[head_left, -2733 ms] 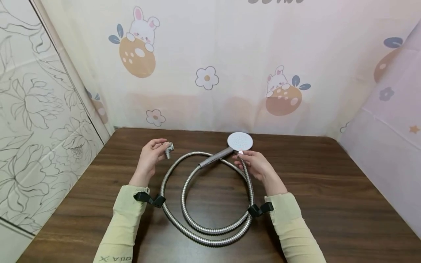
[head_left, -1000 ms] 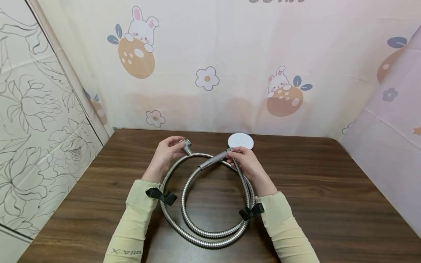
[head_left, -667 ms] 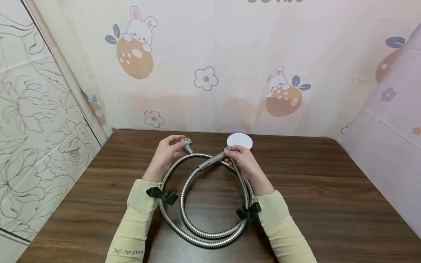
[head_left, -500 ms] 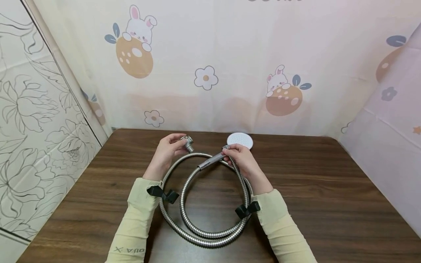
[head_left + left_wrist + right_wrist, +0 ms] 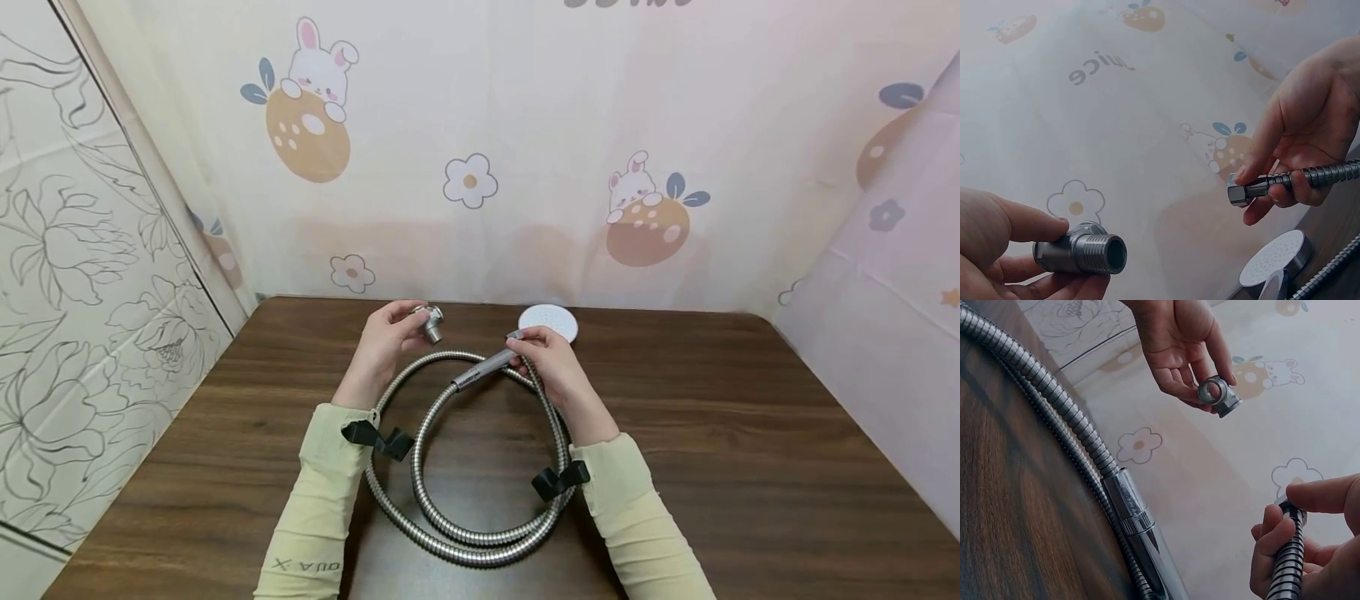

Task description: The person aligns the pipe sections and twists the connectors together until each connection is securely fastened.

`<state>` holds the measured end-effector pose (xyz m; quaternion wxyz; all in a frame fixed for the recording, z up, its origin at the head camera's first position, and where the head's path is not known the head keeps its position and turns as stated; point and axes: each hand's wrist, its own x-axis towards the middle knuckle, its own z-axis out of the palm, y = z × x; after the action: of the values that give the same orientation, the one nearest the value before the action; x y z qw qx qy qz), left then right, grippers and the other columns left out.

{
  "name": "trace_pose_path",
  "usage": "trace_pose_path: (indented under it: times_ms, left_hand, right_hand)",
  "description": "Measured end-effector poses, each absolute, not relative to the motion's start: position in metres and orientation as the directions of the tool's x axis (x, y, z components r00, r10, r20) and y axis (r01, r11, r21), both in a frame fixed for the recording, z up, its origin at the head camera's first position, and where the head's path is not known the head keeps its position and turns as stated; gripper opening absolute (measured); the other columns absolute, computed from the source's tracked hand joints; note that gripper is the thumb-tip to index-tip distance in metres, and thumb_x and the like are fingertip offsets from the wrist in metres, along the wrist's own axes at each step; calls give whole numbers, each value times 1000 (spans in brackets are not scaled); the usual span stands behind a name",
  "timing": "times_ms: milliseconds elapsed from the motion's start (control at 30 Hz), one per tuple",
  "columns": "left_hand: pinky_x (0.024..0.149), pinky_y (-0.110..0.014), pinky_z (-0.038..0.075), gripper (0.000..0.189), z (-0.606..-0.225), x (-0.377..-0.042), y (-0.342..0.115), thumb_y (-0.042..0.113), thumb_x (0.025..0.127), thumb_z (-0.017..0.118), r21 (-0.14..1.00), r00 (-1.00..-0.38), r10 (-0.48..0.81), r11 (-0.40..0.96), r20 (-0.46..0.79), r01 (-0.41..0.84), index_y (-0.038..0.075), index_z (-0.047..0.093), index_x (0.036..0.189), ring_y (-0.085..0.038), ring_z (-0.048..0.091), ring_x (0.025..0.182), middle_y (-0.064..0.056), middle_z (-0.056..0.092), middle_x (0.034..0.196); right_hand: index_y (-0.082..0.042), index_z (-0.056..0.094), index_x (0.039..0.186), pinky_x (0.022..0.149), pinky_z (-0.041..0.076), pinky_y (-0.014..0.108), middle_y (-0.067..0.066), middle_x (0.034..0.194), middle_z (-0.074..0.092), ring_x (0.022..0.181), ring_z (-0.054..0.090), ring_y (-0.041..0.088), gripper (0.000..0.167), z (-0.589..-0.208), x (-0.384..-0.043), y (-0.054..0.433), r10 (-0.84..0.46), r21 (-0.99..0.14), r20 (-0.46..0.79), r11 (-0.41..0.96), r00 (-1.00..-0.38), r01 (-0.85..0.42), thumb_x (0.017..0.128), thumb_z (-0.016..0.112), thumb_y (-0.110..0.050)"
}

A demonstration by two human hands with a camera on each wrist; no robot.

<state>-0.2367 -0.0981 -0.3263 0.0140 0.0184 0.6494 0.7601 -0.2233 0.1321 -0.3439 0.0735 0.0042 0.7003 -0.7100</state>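
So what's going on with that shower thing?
A person's left hand pinches a small metal fitting with a threaded end. The right hand holds the hose just behind its nut. The fitting and nut are apart, with a gap between them. Most of the hose lies looped on the table, and its other end joins the shower head.

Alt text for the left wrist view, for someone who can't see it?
Left hand holds a threaded metal fitting, apart from the hose end gripped by the right hand. A white shower head shows at lower right, before a printed backdrop.
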Motion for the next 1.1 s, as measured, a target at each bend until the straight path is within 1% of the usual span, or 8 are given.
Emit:
trace_pose_path:
  times_ms: [267, 400, 567, 667, 800, 933, 1033, 1100]
  left_hand:
    - [66, -23, 53, 35, -324, -235, -96, 3, 89, 54, 979, -999, 42, -205, 21, 12, -13, 47, 120, -8, 63, 70, -3, 57, 88]
    - [69, -24, 53, 33, -324, -234, -94, 2, 89, 54, 976, -998, 52, -216, 40, 28, -12, 47, 118, -8, 63, 72, -2, 57, 88]
    - [68, -24, 53, 32, -325, -232, -92, 2, 89, 53, 976, -998, 36, -216, 47, 38, -12, 47, 118, -8, 63, 71, -2, 57, 88]
    - [68, -24, 53, 32, -325, -231, -92, 2, 89, 53, 975, -999, 28, -218, 47, 39, -12, 47, 118, -8, 63, 71, -2, 56, 88]
    - [70, -25, 53, 32, -325, -230, -91, 2, 89, 53, 974, -998, 37, -223, 48, 39, -11, 47, 118, -9, 63, 72, -3, 57, 88]
    - [77, -33, 53, 33, -324, -230, -89, 1, 89, 54, 973, -998, 46, -230, 46, 35, -11, 48, 118, -10, 63, 72, -4, 56, 90]
    - [86, -42, 49, 33, -324, -230, -88, 1, 89, 53, 974, -997, 54, -225, 48, 35, -11, 47, 119, -9, 63, 72, -5, 56, 93]
    - [89, -45, 46, 33, -323, -230, -88, 1, 89, 53, 974, -997, 58, -222, 49, 35, -11, 47, 120, -9, 63, 72, -5, 55, 94]
  right_hand:
    - [5, 43, 110, 54, 44, 18, -7, 72, 59, 61, 55, 7, 27, -340, -222, 131, -114, -995, -100, -9, -988, 101, 89, 55, -6]
    - [6, 42, 113, 54, 44, 18, -4, 75, 61, 62, 56, 7, 30, -338, -221, 131, -115, -994, -106, -13, -988, 108, 89, 55, -6]
    - [7, 38, 120, 54, 44, 18, 4, 86, 61, 62, 56, 7, 37, -337, -219, 131, -113, -992, -123, -4, -986, 124, 89, 54, -6]
    - [8, 37, 120, 54, 45, 18, 6, 90, 61, 62, 56, 7, 37, -337, -218, 131, -119, -993, -120, -4, -986, 121, 90, 54, -6]
    - [7, 39, 118, 55, 45, 18, 6, 91, 62, 63, 56, 7, 34, -337, -217, 132, -129, -993, -115, -6, -985, 116, 90, 53, -6]
    - [5, 39, 119, 56, 45, 19, 6, 93, 63, 64, 56, 7, 34, -336, -216, 131, -140, -994, -108, 0, -984, 109, 90, 53, -6]
    - [4, 41, 119, 56, 45, 20, 6, 93, 63, 64, 56, 7, 33, -335, -216, 130, -147, -995, -103, 8, -984, 103, 90, 54, -6]
    - [4, 41, 118, 57, 45, 20, 7, 94, 63, 65, 56, 7, 33, -335, -216, 130, -156, -995, -96, 17, -983, 95, 90, 53, -7]
